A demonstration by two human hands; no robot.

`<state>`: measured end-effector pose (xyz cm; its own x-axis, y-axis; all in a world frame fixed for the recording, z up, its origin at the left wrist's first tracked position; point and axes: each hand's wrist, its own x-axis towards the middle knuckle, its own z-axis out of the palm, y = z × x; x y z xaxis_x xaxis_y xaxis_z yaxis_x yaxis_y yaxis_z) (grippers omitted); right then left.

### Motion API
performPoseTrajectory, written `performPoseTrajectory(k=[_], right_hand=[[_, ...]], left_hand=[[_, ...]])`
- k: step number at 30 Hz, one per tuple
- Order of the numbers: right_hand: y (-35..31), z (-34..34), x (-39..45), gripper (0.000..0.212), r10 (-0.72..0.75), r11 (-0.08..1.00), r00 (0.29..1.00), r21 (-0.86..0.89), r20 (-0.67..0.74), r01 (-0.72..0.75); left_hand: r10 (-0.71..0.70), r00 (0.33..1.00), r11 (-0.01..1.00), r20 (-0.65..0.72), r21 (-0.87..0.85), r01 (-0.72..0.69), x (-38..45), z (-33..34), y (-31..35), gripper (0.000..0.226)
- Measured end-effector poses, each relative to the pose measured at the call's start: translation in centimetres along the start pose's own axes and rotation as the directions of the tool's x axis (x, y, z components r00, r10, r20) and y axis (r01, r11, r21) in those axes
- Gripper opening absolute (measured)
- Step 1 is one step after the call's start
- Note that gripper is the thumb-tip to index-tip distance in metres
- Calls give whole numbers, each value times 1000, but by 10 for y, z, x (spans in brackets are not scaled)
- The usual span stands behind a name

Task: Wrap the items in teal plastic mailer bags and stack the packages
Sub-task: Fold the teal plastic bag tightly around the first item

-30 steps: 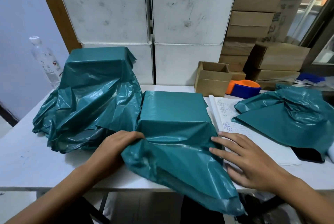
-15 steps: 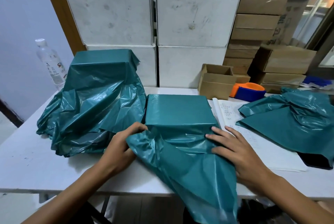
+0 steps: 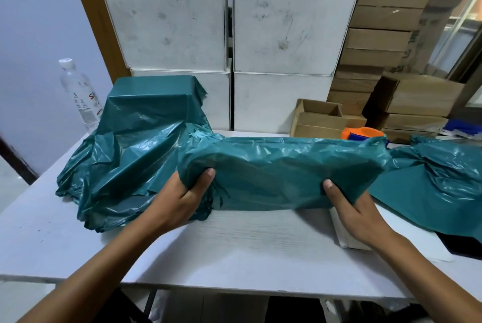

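Both hands grasp teal-wrapped package [image 3: 284, 174] above worktop [image 3: 234, 239] — left hand [image 3: 182, 200] at 9 o'clock end, right hand [image 3: 349, 208] at 3 o'clock end.

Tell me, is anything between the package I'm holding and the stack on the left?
Nothing visible. Both hands, left and right, grip the package, which already touches the stack's loose plastic.

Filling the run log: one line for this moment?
step: wrapping | left hand: grips package | right hand: grips package | package: lifted above table

Bare table [image 3: 247, 241] before package [image 3: 281, 174]
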<state>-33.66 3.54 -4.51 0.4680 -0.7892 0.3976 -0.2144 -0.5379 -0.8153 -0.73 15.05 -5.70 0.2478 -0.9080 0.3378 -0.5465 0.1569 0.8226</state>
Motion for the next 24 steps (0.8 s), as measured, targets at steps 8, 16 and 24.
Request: performPoseTrajectory(k=[8, 16, 24], right_hand=[[7, 23, 2, 21, 155, 970, 967, 216, -201, -110], [-6, 24, 6, 15, 407, 877, 852, 403, -329, -263], [-17, 16, 9, 8, 498, 838, 826, 392, -263, -380]], left_hand=[[15, 973, 1000, -231, -2, -16, 4, 21, 10, 59], [-116, 914, 988, -390, -141, 65, 2, 32, 16, 28], [-312, 919, 942, -239, -201, 268, 3, 21, 34, 17]])
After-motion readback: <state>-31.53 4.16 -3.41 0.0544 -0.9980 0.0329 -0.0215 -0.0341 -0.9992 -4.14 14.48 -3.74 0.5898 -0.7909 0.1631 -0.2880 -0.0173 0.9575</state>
